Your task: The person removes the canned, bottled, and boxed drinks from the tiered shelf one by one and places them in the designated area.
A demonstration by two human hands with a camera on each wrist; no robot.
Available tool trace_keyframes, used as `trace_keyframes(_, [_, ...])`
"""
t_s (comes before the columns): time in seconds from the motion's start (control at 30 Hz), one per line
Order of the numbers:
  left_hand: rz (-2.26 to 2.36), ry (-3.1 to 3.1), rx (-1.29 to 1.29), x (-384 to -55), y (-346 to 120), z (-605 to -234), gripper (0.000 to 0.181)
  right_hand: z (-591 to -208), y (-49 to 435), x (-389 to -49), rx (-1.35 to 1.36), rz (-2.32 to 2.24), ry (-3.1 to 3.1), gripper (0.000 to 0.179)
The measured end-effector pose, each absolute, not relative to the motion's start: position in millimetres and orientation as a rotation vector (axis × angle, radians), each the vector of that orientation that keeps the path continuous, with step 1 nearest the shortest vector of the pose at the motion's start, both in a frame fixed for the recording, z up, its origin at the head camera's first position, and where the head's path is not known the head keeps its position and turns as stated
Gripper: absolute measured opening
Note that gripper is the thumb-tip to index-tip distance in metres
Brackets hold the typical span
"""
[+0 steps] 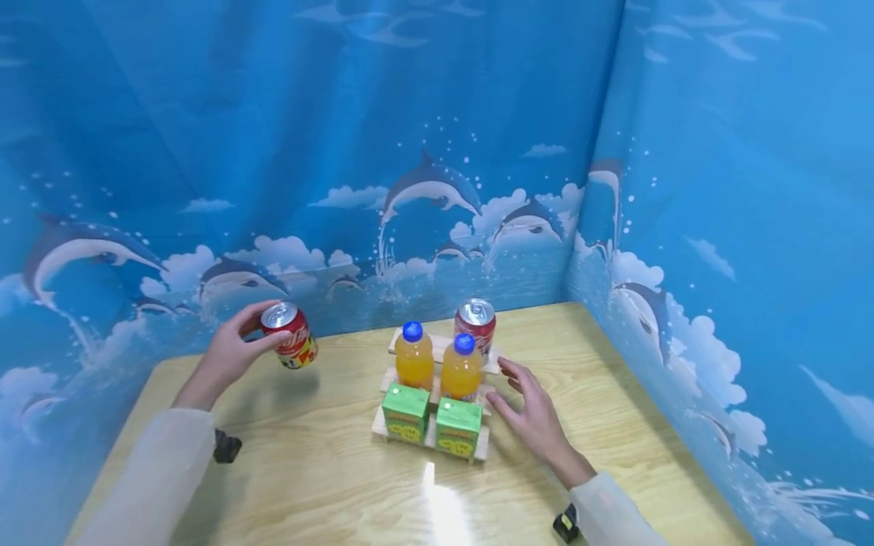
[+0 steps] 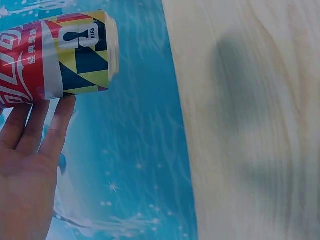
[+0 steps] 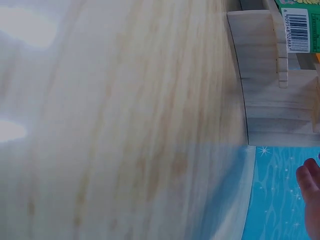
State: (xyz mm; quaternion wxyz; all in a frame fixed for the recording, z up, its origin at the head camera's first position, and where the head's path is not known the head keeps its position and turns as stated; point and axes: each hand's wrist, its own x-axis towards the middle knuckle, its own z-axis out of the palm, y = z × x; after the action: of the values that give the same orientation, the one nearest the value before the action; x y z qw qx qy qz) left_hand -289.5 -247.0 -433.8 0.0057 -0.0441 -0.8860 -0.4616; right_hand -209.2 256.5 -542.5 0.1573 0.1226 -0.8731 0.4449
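My left hand [image 1: 228,356] holds a red soda can [image 1: 295,345] with a coloured checkered band, gripping it between thumb and fingers. The can is raised over the table's far left, its shadow below. In the left wrist view the fingers [image 2: 56,125] lie along the side of the can [image 2: 75,55]. A stepped wooden rack [image 1: 378,425] stands mid-table. It bears two green juice boxes [image 1: 406,413] in front, two orange drink bottles [image 1: 414,364] in the middle and one red can [image 1: 476,322] at the back. Beside the rack's right end is my right hand [image 1: 536,417], fingers loosely bent.
The pale wooden table [image 1: 328,485] ends at a blue curtain [image 1: 328,189] printed with dolphins, at the back and on both sides. Bare wood lies left of the rack and in front of it. Dark wrist cameras [image 1: 227,447] sit under both sleeves.
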Motion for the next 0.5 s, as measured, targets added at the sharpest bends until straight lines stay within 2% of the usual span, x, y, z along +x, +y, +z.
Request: trace_keyframes(0.5, [-1.402, -2.741, 0.020, -270, -271, -452, 0.087, -549, 254, -203, 0.385, 1.342, -2.499, 0.082])
